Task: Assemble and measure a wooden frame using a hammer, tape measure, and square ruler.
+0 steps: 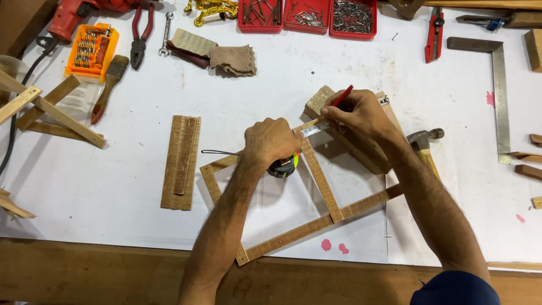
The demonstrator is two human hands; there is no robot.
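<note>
A frame of thin wooden strips (288, 234) lies on the white-covered bench in front of me. My left hand (270, 141) grips a black and yellow tape measure (285, 167) on the frame's upper strip, with the metal tape (314, 130) drawn out to the right. My right hand (361, 114) holds a red pencil (342, 96), its tip down at the tape beside a small wooden block (317, 101). A thicker wooden piece (367, 152) lies under my right wrist.
Loose wooden strips (180, 161) lie to the left. A hammer (424, 144) rests right of the frame, a steel square (499, 96) farther right. Red trays of nails (307, 16), pliers (140, 36), a brush (107, 87), sandpaper (232, 59) and an orange bit box (90, 49) line the back.
</note>
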